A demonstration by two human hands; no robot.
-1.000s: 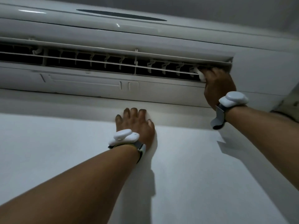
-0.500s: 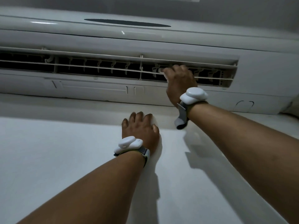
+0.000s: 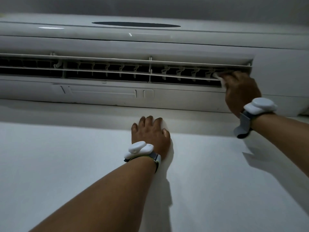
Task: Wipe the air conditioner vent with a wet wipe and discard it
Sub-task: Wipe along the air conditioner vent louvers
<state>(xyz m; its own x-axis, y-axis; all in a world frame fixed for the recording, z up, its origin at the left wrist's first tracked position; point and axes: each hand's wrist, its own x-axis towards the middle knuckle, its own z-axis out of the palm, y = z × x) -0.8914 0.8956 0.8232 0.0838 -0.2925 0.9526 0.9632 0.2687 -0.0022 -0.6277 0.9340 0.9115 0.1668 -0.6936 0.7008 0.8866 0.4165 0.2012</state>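
AC unit (image 3: 117, 42): white, wall-mounted, spans nearly the full frame width, seen from below. Its vent (image 3: 107, 76) is a long dark slot running L to R, w/ a thin horizontal slat (image 3: 100, 71) across it & small vertical fins behind. A dark oval panel (image 3: 136, 24) sits on the unit's upper face, approx centre.

Below the unit is a white wall (image 3: 66, 156). The left forearm comes up from the bottom edge, stretched long & near straight. The left hand (image 3: 150, 133) lies flat on the wall just under the unit's lower edge: palm to wall, fingers straight, close together & pointing up, thumb out to the right side. It holds nothing. The left wrist device (image 3: 138, 149) is white, on a grey strap.

Far right, the right forearm enters from the right edge, angled up & leftward. The right hand (image 3: 240, 91) is at the right end of the vent, back of hand toward the camera, fingers curled into the slot. The tips are blurred, so exact finger layout can't be told. It holds the wet wipe (image 3: 219, 77), a small white bunch showing at the left side of the fingers, pressed on the slat near the vent's right end. The right wrist device (image 3: 260, 106) is also white, w/ a grey strap end (image 3: 241, 129) hanging loose below it.
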